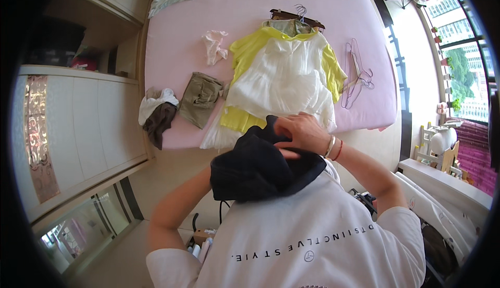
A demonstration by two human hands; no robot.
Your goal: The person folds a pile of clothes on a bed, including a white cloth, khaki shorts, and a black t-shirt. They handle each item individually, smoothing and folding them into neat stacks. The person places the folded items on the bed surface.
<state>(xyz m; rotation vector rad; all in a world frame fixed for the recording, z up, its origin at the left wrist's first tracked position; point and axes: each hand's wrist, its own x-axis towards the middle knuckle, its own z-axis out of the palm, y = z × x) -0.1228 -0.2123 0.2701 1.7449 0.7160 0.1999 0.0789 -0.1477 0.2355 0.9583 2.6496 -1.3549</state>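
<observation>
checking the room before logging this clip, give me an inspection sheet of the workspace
surface: pink bed sheet, partly covered.
job's things: dark navy cloth garment, held at chest.
clutter: yellow and white dress on a hanger; clear plastic hangers; khaki folded garment; pale pink crumpled cloth; brown and white bundle.
grippers: right hand grips the garment; left hand hidden under it.
cables: black cable, by the floor.
surroundings: white cupboard; window.

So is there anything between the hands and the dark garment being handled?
Nothing visible. The right hand already grips the dark garment at its top edge, in direct contact. The left hand is hidden beneath the cloth, so its contact cannot be confirmed. The bed and its clothes lie beyond, apart.
</observation>
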